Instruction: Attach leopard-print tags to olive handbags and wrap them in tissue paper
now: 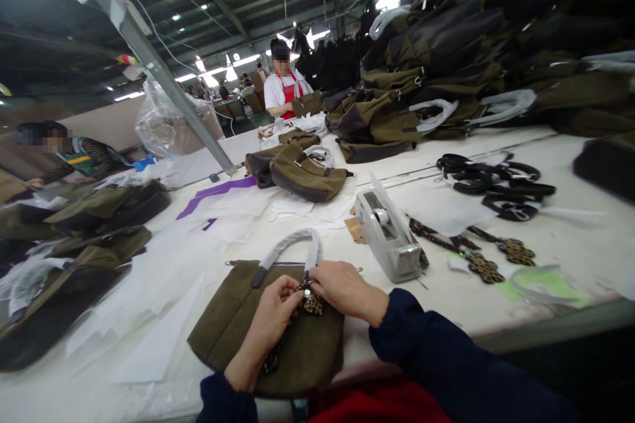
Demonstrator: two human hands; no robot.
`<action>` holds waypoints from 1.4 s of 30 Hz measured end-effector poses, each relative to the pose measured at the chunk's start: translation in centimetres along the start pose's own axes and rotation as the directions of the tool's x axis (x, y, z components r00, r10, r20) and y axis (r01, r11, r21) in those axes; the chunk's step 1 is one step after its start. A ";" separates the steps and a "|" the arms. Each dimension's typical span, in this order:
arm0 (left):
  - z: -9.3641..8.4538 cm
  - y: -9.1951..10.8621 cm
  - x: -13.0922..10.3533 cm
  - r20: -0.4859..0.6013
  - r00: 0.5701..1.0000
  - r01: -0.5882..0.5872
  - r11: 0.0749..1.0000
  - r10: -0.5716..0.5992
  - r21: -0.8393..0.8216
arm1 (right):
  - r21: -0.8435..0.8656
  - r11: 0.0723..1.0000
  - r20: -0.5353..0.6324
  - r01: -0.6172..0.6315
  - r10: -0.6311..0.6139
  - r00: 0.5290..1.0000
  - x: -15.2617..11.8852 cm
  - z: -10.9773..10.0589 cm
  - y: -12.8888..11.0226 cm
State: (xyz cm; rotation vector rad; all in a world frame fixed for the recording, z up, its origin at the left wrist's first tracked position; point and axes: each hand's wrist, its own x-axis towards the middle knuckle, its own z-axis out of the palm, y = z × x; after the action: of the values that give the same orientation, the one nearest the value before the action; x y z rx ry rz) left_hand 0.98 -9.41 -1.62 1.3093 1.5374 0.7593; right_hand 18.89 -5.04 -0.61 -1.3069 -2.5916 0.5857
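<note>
An olive-green handbag [223, 317] lies on the white table close in front of me, its wrapped handle [292, 238] arching away. A leopard-print charm [313, 305] hangs at the base of that handle. My left hand [275, 307] pinches the charm's strap from the left, thumb and fingers pressed together. From the right, my right hand [342, 287] closes its fingers where the charm meets the handle; the exact grip is partly hidden. A dark strap end [271, 360] shows below my left wrist.
A grey tape dispenser [391, 238] stands right of the bag. Beyond it lie more leopard-print charms [486, 268] and coiled black straps [496, 182]. Stacked handbags [421, 79] rise at the back right; others [99, 211] lie left. Two people work across the table.
</note>
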 end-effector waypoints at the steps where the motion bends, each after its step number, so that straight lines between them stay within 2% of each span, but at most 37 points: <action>1: 0.0 0.0 0.0 -0.002 1.000 -0.001 1.000 0.001 0.007 | -0.010 1.000 0.003 0.007 -0.007 1.000 0.1 0.0 -0.1; 6: 0.1 -0.1 0.1 -0.015 1.000 -0.002 1.000 0.002 0.026 | -0.006 0.998 0.029 0.067 -0.067 0.997 0.0 0.1 -0.1; 17: 0.5 -0.2 0.2 0.016 1.000 0.005 1.000 -0.005 0.027 | 0.024 0.999 -0.016 0.046 -0.046 0.999 0.6 1.6 0.1; 24: 0.5 -0.1 0.0 0.014 1.000 0.002 0.999 -0.003 0.044 | 0.104 0.994 -0.014 0.027 -0.025 1.000 -0.3 1.7 1.0; 31: 0.7 0.4 -0.5 0.043 0.999 -0.025 0.996 0.022 0.091 | 0.072 0.997 -0.054 0.007 -0.003 0.999 0.1 2.7 0.5; 33: 0.0 0.9 -0.6 0.083 0.995 -0.072 0.989 0.062 0.131 | 0.063 0.998 -0.050 0.013 -0.009 0.999 0.2 3.0 0.6; 35: -1.0 1.4 -0.3 0.153 0.982 -0.145 0.961 0.111 0.234 | 0.058 0.998 -0.047 0.016 -0.013 0.999 0.2 3.2 0.7; 38: -2.2 1.6 0.8 0.229 0.966 -0.206 0.896 0.121 0.394 | 0.053 0.998 -0.043 0.018 -0.016 0.999 0.3 3.5 0.9; 42: -2.1 0.7 2.8 0.240 0.950 -0.295 0.828 0.201 0.476 | 0.053 0.999 -0.046 0.009 -0.006 0.999 0.6 4.0 0.9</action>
State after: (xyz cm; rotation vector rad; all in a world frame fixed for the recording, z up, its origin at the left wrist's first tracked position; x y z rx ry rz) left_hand -0.61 -6.31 -0.97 1.9474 1.4862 0.3771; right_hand 17.87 -5.15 -4.64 -1.2784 -2.5257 0.6122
